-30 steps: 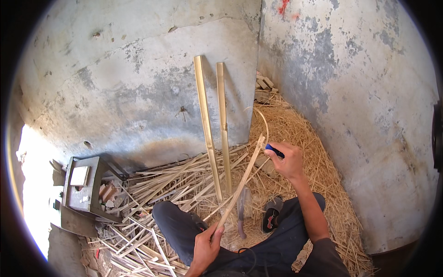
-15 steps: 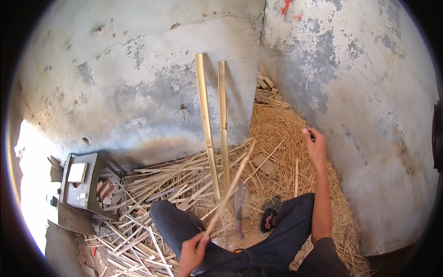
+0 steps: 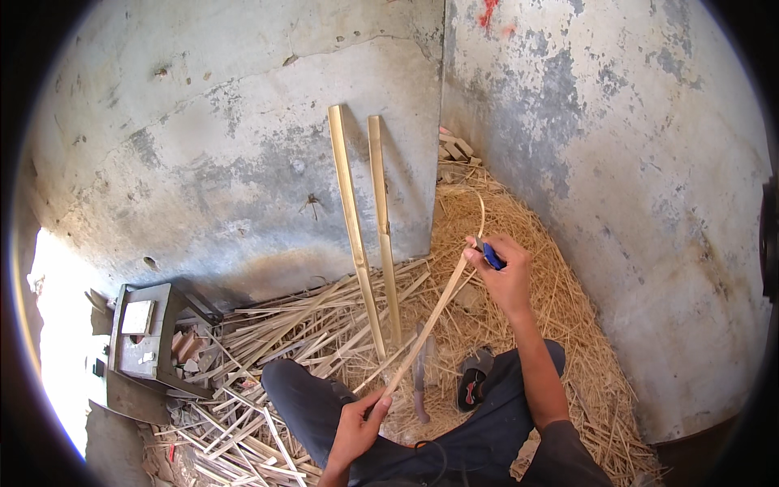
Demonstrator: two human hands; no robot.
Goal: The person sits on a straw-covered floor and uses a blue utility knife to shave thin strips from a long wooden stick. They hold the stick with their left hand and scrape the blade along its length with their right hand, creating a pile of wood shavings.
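My left hand [image 3: 355, 428] is closed around the lower end of a long pale bamboo strip [image 3: 428, 334], which slants up and away to the right. At the strip's far end my right hand [image 3: 511, 280] grips a blue-handled knife [image 3: 492, 256], its blade against the strip. A thin shaving [image 3: 483, 209] curls up beyond the blade. Between my legs a tool with a dark blade and brownish handle [image 3: 420, 398] lies on the ground, partly behind the strip. Two split bamboo lengths, one longer [image 3: 350, 215] and one shorter [image 3: 380, 199], lean against the wall ahead.
Loose bamboo strips [image 3: 268, 325] are heaped at the left and along the wall. Curly shavings [image 3: 544, 300] cover the floor on the right, up to the flaking wall [image 3: 617, 203]. A small worn wooden table [image 3: 158, 341] stands at the left beside broken bricks [image 3: 191, 347].
My right hand has come left and inward, bringing the blue-handled knife onto the strip's far end. A curled shaving now shows there. My left hand has shifted slightly up and right.
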